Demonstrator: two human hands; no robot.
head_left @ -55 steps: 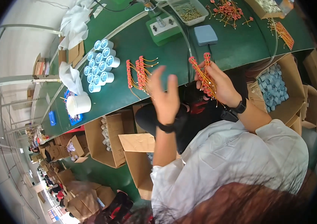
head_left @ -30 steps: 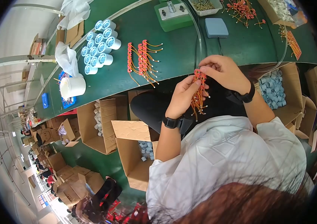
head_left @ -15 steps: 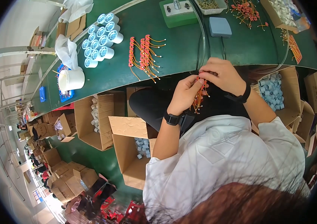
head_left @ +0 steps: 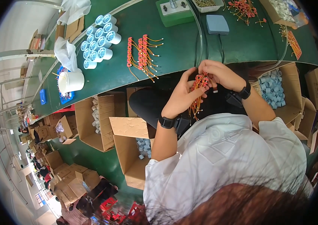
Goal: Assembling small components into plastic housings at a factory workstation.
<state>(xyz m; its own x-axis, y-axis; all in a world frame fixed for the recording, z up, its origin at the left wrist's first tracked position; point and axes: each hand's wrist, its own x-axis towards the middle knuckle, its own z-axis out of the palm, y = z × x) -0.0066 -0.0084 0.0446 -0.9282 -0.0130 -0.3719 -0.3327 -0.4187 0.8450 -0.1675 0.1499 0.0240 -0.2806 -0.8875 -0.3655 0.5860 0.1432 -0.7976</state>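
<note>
Over my lap, at the table's front edge, my left hand (head_left: 181,98) is closed around a strip of small red circuit boards (head_left: 201,81) with orange wires (head_left: 195,107) hanging below. My right hand (head_left: 222,75) has its fingers curled together at the strip's upper right side. A small piece with a pale end (head_left: 215,90) shows under those fingers; its kind I cannot make out. On the green table (head_left: 177,48), left of my hands, lie rows of similar red boards with wires (head_left: 142,52).
Blue-and-white round cups (head_left: 101,39) stand grouped at the left, behind a white bucket (head_left: 71,81). A green press-like fixture (head_left: 175,13), a grey box with a cable (head_left: 217,24) and loose red boards (head_left: 245,11) sit farther back. Cardboard boxes of pale blue parts (head_left: 272,89) flank my legs.
My left hand has opened out somewhat and moved slightly left and down, baring more of the red boards. My right fingers have shifted to the strip's right side.
</note>
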